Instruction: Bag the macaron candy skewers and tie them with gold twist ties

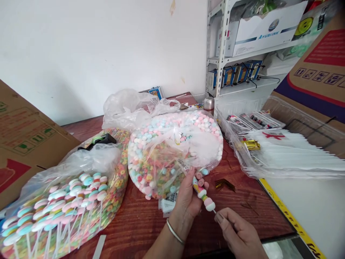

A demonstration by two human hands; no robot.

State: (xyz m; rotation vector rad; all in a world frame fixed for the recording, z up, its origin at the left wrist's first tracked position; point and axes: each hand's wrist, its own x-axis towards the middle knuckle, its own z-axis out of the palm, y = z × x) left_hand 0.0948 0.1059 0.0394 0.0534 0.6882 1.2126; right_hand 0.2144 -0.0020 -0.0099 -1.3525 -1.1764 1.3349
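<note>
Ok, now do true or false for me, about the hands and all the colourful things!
1. The left hand holds a colourful stick. True.
2. The bracelet is on the right wrist. False: it is on the left one.
3. White sticks lie in the clear tray. True.
4. The bunch of sweets on sticks is up on the metal shelf. False: it is low down at the picture's left.
5. The right hand is at the colourful stick's white end. True.

Candy sticks [58, 207] L of candy bag [203, 144] on tbl [140, 223], tray [257, 173] to R, shelf [225, 30] bhd tray.
</note>
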